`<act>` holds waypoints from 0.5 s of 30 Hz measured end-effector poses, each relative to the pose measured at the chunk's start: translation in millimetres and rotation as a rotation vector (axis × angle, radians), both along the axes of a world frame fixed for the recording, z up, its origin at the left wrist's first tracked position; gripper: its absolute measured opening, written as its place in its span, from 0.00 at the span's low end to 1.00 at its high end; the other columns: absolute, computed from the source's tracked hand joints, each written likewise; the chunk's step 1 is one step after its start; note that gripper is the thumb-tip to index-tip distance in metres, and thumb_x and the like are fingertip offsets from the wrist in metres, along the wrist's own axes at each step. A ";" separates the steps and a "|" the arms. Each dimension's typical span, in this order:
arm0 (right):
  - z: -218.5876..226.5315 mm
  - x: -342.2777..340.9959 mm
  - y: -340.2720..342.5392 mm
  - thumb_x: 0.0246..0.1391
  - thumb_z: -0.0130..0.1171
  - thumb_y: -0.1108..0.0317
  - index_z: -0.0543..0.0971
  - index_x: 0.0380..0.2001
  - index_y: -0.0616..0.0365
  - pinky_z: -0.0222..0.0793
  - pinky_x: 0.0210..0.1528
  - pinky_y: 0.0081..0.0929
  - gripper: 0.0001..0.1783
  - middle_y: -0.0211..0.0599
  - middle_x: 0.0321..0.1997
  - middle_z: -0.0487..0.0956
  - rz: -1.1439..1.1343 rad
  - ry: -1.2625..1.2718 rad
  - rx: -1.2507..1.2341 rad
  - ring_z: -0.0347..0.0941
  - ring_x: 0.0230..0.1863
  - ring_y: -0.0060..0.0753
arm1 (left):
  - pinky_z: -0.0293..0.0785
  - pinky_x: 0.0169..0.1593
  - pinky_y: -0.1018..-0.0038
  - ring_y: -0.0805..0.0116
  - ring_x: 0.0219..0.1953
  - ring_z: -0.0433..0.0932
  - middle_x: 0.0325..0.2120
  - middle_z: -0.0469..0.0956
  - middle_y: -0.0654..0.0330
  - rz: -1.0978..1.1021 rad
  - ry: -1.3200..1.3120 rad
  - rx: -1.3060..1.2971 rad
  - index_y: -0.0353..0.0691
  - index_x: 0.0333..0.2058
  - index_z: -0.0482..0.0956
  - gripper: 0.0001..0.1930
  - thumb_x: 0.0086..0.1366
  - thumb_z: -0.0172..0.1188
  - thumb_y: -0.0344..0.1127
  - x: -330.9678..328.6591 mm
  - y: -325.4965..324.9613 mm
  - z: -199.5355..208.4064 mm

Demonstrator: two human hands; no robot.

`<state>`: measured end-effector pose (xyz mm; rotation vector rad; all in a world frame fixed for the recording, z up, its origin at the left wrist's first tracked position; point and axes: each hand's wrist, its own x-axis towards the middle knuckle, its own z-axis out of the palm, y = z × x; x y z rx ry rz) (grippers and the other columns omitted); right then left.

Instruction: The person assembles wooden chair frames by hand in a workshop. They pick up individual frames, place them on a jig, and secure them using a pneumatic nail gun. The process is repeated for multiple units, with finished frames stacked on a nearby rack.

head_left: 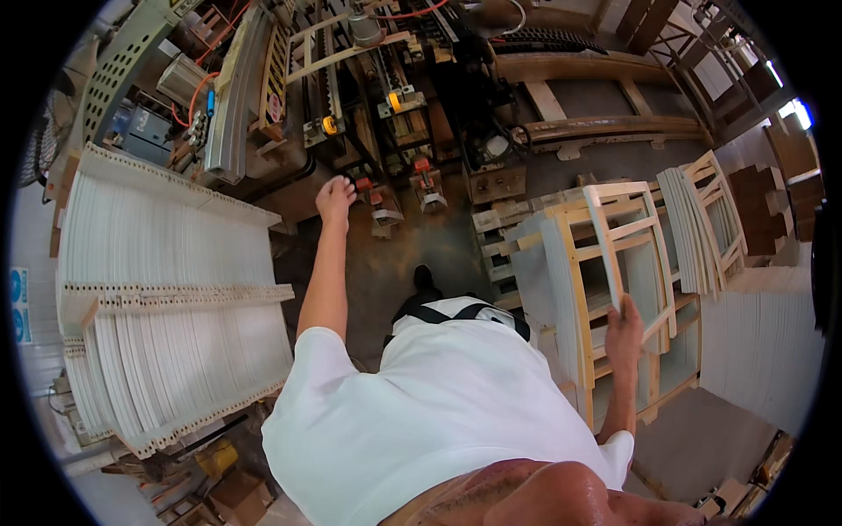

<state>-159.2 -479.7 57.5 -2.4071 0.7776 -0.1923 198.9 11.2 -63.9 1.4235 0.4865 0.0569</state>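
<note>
My right hand [624,337] is closed round the lower part of the near side rail of a wooden frame [607,250]. This pale frame has cross rails and stands tilted against a stack of similar panels and frames [574,289] on my right. My left arm reaches forward, away from my body. At its end my left hand [335,200] is loosely bent, and I see nothing in it. Just beyond its fingertips is a red-topped clamp [379,202] on the machine [399,105]; hand and clamp look apart.
Tall rows of white slats [175,210] in drilled racks stand on my left. A pallet [493,237] lies by the right stack, with more frames [702,219] and white panels [759,342] beyond. A wooden-railed conveyor [605,123] runs at the far right. My shoe [424,276] is on the concrete floor.
</note>
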 end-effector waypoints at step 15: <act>90.4 136.6 91.9 0.51 0.56 0.80 0.72 0.48 0.67 0.67 0.48 0.29 0.19 0.48 0.41 0.75 0.155 -0.238 0.084 0.72 0.43 0.42 | 0.78 0.53 0.59 0.55 0.47 0.76 0.46 0.73 0.49 0.011 0.042 -0.419 0.30 0.57 0.62 0.24 0.70 0.48 0.42 290.9 -20.0 54.2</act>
